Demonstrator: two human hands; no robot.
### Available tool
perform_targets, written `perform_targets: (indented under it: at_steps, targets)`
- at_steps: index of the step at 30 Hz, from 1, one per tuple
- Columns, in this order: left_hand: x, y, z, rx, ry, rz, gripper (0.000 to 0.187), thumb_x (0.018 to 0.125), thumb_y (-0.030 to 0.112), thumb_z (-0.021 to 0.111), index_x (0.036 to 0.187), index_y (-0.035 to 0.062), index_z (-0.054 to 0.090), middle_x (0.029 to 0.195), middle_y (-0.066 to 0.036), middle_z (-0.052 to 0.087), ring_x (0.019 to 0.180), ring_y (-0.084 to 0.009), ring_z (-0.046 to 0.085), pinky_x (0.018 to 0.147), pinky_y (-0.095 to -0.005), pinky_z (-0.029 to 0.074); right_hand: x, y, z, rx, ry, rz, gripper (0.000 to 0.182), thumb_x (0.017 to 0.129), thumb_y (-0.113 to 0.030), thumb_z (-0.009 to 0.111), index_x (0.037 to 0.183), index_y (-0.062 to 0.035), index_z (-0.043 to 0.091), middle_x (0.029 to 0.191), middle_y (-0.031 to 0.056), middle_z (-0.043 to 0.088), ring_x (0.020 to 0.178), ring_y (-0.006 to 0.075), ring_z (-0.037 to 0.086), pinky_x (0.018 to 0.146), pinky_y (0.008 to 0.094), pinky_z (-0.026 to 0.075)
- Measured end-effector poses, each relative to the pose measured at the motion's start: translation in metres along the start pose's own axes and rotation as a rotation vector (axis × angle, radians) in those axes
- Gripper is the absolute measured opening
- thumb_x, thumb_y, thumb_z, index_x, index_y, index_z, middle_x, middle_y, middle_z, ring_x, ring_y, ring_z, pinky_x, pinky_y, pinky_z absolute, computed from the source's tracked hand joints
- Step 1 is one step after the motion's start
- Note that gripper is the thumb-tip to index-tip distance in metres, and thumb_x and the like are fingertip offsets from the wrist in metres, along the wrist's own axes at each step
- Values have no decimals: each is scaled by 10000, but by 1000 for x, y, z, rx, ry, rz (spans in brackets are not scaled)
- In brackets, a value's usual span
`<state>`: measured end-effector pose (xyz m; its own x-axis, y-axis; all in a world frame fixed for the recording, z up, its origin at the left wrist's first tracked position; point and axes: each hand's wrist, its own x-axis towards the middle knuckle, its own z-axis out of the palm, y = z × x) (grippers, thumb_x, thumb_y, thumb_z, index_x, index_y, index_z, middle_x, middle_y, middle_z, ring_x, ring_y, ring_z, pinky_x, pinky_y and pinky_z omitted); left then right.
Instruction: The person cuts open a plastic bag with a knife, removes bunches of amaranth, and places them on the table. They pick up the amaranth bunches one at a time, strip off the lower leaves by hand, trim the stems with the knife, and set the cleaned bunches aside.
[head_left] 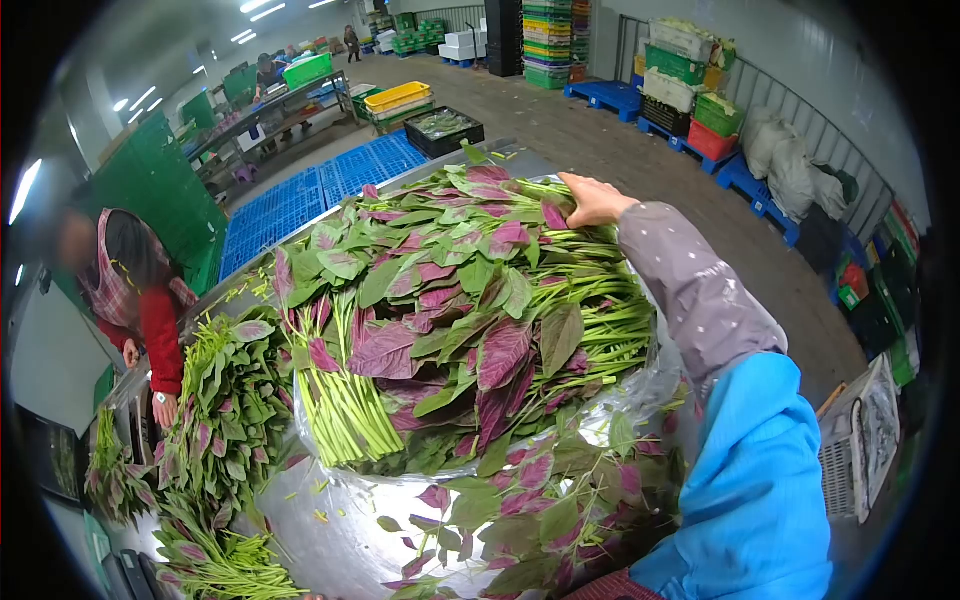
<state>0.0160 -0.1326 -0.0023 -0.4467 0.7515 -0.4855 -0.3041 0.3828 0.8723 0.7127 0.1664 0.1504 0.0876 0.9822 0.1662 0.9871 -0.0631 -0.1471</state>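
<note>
My right hand (597, 200), in a dotted mauve oversleeve, is at the far right corner of a big pile of red-and-green amaranth (490, 290). Its thumb and fingers close around stems at the pile's edge. Stems point right along this side, and clear plastic sheeting (625, 400) lies under the pile. One bunch of amaranth (345, 400) lies at the pile's near left with cut stems toward me. A skin-coloured sliver at the bottom edge, by another bunch (235, 565), may be my left hand; too little of it shows.
Loose leaves (560, 500) are scattered over the metal table (340, 530). More amaranth (225, 410) lies at left, where a co-worker's hand (164, 408) rests near it. Blue pallets (290, 205) and a black crate (443, 130) are beyond the table. A white basket (850, 460) stands at right.
</note>
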Motion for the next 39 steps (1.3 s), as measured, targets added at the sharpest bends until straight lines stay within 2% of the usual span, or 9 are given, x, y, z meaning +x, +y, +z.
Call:
perform_targets:
  at_steps: [7,17,20,23,25,28,34,37,39]
  targets:
    - [6,-9,-7,-39,53,-16,351,870,81,472,1212,110,398,1088,-119,506,869,-249,543,708,-336,492,13,-3,0,73,-191,97,569,654,-312,610,1125,-38,443,1029,211,562,980,330,533,810,397,415]
    - [-2,-9,-19,-79,89,-30,325,855,72,506,1168,122,438,1003,-89,524,836,-218,543,680,-327,485,11,-16,-70,94,149,0,260,643,-204,572,873,-84,581,753,145,597,760,264,587,669,362,439]
    - [-2,-13,-21,-90,59,-17,339,845,74,525,1168,126,439,980,-82,526,832,-214,539,684,-328,477,4,-19,-102,420,13,62,283,641,-131,582,903,-25,588,752,81,592,711,136,526,654,283,433]
    - [-9,-14,-4,-123,91,-53,353,835,67,539,1170,114,437,986,-91,536,838,-213,541,695,-323,479,-11,-3,-69,620,-145,-110,327,662,-178,605,934,3,583,793,57,601,731,119,520,674,252,427]
    - [-16,-11,4,-156,100,-86,368,830,63,548,1177,96,432,998,-92,547,821,-208,547,695,-319,483,-37,-25,-60,415,-369,124,418,675,-228,623,1018,3,564,889,108,606,822,180,543,749,283,423]
    - [-15,-9,6,-98,20,-28,378,833,72,548,1189,86,421,1032,-101,544,832,-202,548,707,-325,484,-34,-2,-17,323,-201,37,693,631,-351,669,1156,48,458,1126,247,508,1064,324,488,892,349,383]
    - [-19,13,31,22,-75,-5,397,842,93,540,1212,54,400,1087,-124,520,901,-213,541,764,-328,472,-24,10,-3,403,-167,35,777,614,-298,702,1204,93,381,1133,242,501,1026,304,512,868,341,404]
    - [-44,36,76,105,-181,70,401,852,95,519,1224,29,383,1140,-130,491,972,-224,524,823,-326,446,-28,-18,-60,529,-267,145,788,605,-203,714,1229,100,340,1125,241,499,992,271,529,831,321,432]
    - [-52,47,104,142,-282,123,403,855,95,508,1226,11,378,1175,-138,466,1049,-225,485,874,-329,415,-41,-34,-89,699,-93,235,705,603,-120,699,1179,117,369,1004,221,550,922,245,551,779,299,460]
